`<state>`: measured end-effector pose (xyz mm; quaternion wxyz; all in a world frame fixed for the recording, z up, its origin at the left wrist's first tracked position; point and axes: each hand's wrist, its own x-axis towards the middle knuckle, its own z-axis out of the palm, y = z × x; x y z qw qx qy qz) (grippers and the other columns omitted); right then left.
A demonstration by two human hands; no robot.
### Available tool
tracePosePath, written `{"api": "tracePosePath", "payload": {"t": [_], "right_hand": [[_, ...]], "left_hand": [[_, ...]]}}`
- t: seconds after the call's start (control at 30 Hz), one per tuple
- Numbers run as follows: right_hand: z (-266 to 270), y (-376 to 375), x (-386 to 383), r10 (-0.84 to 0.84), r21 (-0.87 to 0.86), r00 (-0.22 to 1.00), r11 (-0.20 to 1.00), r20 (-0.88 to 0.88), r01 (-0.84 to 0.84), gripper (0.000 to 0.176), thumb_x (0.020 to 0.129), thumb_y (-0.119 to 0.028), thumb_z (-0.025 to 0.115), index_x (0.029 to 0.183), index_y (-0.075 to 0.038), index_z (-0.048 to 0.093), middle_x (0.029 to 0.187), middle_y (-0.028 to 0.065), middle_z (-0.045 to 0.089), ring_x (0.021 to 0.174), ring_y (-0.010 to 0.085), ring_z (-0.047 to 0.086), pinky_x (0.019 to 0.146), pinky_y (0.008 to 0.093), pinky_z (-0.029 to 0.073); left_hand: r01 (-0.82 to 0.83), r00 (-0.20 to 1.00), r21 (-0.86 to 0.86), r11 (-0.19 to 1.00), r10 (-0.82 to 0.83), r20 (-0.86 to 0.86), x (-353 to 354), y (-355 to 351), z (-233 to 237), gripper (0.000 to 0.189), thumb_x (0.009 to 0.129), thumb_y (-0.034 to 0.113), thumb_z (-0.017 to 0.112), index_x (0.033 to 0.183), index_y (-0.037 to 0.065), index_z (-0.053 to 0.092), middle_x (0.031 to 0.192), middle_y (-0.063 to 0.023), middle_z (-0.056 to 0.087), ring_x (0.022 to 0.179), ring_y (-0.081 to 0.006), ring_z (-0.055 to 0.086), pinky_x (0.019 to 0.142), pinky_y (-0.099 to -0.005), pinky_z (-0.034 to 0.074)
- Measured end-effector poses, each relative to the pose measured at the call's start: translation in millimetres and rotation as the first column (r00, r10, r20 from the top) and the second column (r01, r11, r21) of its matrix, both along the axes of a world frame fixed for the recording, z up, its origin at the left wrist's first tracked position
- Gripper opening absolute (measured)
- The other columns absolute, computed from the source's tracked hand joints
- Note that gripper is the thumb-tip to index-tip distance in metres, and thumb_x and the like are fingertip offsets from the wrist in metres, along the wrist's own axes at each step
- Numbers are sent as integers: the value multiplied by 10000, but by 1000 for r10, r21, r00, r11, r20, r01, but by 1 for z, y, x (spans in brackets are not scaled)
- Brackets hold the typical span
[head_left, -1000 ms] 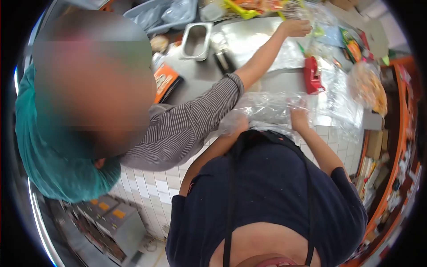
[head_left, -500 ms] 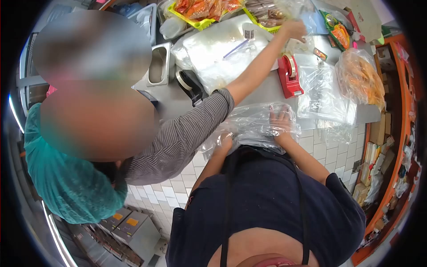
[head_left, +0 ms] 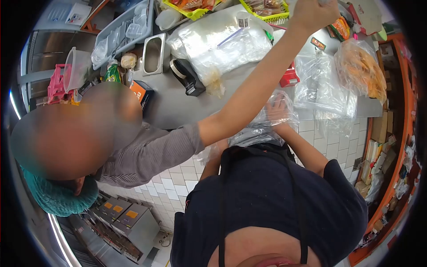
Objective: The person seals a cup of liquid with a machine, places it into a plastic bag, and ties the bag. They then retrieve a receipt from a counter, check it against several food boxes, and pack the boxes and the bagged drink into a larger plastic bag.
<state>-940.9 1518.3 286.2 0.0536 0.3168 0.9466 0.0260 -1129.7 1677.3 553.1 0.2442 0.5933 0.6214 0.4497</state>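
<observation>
A clear plastic bag lies at the metal counter's front edge, against my body. My right hand is under or inside its film with the fingers spread. Of my left hand only a part shows at the bag's left side; its fingers are hidden by the plastic and the co-worker's arm. The red tape dispenser stands just beyond my right hand, partly covered by that arm. To its right lies a stack of flat clear bags.
A co-worker's arm reaches across the counter above my bag. Around it are a black tape dispenser, a metal tray, large clear bags, yellow baskets and a bag of orange food.
The co-worker has leaned left, and the reaching arm now crosses closer to the camera, over the red dispenser. My right hand stays on the bag; my left is more hidden.
</observation>
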Motion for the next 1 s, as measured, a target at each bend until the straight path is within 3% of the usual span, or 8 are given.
{"api": "tracePosePath", "payload": {"t": [0.13,0.2,0.37,0.53,0.67,0.77,0.87,1.0], "right_hand": [[5,6,1,46,-107,999,993,15,-44,427,817,-216,488,1235,-163,416,1326,356,212,1182,518,307,801,600,404],[16,4,-1,78,-135,997,988,-6,-78,469,809,-218,497,1263,-162,392,1328,358,203,1192,521,289,835,597,388],[53,-29,6,258,-359,956,913,139,-194,681,771,-185,523,1375,-159,212,1364,337,142,1254,488,200,1012,539,218],[35,-87,22,246,-371,969,900,-5,-230,635,800,-103,460,1378,-198,214,1383,294,160,1284,446,169,1043,519,160],[16,-124,14,296,-108,955,949,0,-295,604,818,-78,435,1371,-231,245,1399,231,202,1303,385,182,1054,494,166],[19,-144,13,512,-275,858,830,30,-485,544,827,-126,440,1346,-211,300,1370,176,304,1303,314,222,1049,510,168],[-76,-146,27,665,-423,747,671,-19,-609,423,811,-186,485,1230,-137,466,1256,154,461,1213,289,381,1002,461,288],[-118,-165,4,840,-783,447,491,309,-381,323,782,-219,520,1064,-72,581,1112,165,563,1069,303,507,904,411,397]], "left_hand": [[-145,962,-22,989,146,229,4,-76,73,426,764,310,615,1016,-27,544,915,-174,599,850,-260,567,730,-310,423],[-321,937,256,912,267,224,3,-105,78,446,795,310,578,1039,-59,523,908,-145,611,865,-239,578,762,-304,423],[-270,961,531,803,191,201,-12,-197,78,435,811,328,549,1078,-13,521,968,-134,631,909,-231,597,778,-271,416],[-494,870,17,870,493,11,-7,-328,-49,402,813,311,536,1055,-9,528,956,-132,629,910,-234,594,780,-280,417],[-442,895,-711,547,324,-307,74,-493,-211,376,814,297,525,1037,-6,533,947,-130,628,912,-236,591,782,-287,418],[-397,907,-829,395,310,-287,119,-562,-265,357,816,287,517,1023,-3,537,940,-128,627,912,-238,590,783,-292,418],[-416,884,-846,333,367,-291,143,-596,-286,339,817,276,508,1009,-1,541,933,-127,626,913,-239,588,785,-297,418],[-430,860,-856,289,420,-290,176,-630,-293,315,818,262,498,991,3,546,923,-125,625,914,-242,586,787,-304,419]]}}
